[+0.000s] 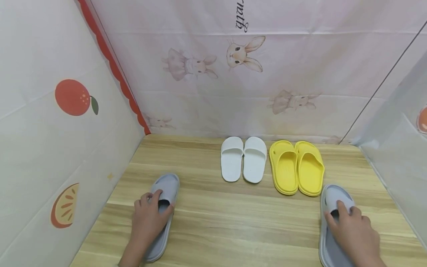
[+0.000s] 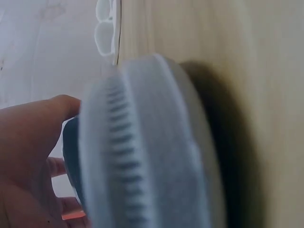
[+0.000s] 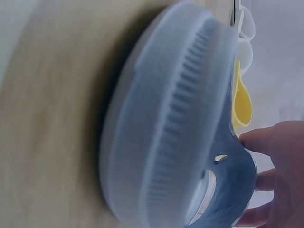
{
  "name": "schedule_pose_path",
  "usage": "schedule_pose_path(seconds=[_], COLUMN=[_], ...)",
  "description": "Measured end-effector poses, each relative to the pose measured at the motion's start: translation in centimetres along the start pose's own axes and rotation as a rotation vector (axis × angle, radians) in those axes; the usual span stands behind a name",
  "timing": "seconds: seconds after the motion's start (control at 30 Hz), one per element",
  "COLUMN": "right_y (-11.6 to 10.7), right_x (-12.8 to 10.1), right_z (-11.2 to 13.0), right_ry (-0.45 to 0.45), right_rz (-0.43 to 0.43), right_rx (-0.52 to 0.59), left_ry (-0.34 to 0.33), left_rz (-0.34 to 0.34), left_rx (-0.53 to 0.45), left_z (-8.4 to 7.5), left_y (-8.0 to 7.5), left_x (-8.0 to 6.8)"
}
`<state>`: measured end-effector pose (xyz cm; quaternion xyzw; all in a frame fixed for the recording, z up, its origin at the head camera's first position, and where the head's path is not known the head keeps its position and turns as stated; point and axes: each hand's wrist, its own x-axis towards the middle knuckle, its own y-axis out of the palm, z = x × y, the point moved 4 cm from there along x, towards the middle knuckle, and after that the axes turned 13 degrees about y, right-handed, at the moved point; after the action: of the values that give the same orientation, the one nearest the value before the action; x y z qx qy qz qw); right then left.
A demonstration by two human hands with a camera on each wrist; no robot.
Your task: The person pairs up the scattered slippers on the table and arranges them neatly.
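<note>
Two grey slippers lie far apart on the wood-look floor, toes pointing at the back wall. My left hand (image 1: pixel 149 218) grips the left grey slipper (image 1: pixel 168 184) at its upper, thumb at the inner edge of the opening and fingers across the top. The ridged heel (image 2: pixel 156 142) of this slipper fills the middle of the left wrist view, a dark shadow beside it. At the right, my right hand (image 1: pixel 356 230) holds the other grey slipper (image 1: pixel 337 195) by its upper in the same way. Its side hole and dark inner lining (image 3: pixel 232 180) show in the right wrist view.
White slippers (image 1: pixel 231 165) stand as a pair against the back wall (image 1: pixel 200 111). Beside them on the right is a pair of yellow clogs (image 1: pixel 285 174), close to the right grey slipper. Fabric-like side walls (image 1: pixel 40 155) with fruit prints bound the floor (image 1: pixel 247 218).
</note>
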<state>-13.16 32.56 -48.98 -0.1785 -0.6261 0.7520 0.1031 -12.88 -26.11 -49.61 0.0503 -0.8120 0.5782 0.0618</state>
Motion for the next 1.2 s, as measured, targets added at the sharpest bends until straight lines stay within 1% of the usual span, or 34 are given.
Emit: schedule_pose_path(seconds=[0.13,0.27,0.4,0.5,0.67,0.83,0.97,1.1,1.2], right_y=[0.2,0.5,0.9,1.3,1.5,1.8,2.2,2.3,2.3], right_x=[-0.5,-0.8,-1.7,-2.5,-4.0,-5.2,-5.9,-6.9,-7.7], right_z=[0.7,1.2,1.8,2.2,2.8,3.5,4.1,5.0,6.0], right_ry=[0.034,0.075,0.11,0.118,0.117,0.114,0.092,0.073,0.064], right_rz=[0.004,0.034,0.052,0.07,0.119,0.15,0.152,0.158,0.164], right_rx=[-0.033,-0.074,-0.098,-0.089,-0.064,-0.066,-0.066,-0.069,-0.071], left_ry=[-0.026,-0.04,-0.049,-0.053,-0.066,-0.077,-0.086,-0.082,-0.072], left_rz=[-0.023,-0.045,-0.045,-0.041,-0.039,-0.028,-0.001,0.034,0.039], left_rx=[-0.005,0.012,0.007,0.0,0.006,-0.001,-0.007,-0.003,0.001], left_z=[-0.7,-1.4,-2.3,-3.0,-4.1,-4.7,-5.3,-6.2,-7.0], left_y=[0.5,1.1,1.3,1.4,1.7,2.1,2.4,2.9,3.3], left_x=[-0.9,-1.6,-2.1,-2.5,-3.1,-3.5,-3.9,-4.3,-4.6])
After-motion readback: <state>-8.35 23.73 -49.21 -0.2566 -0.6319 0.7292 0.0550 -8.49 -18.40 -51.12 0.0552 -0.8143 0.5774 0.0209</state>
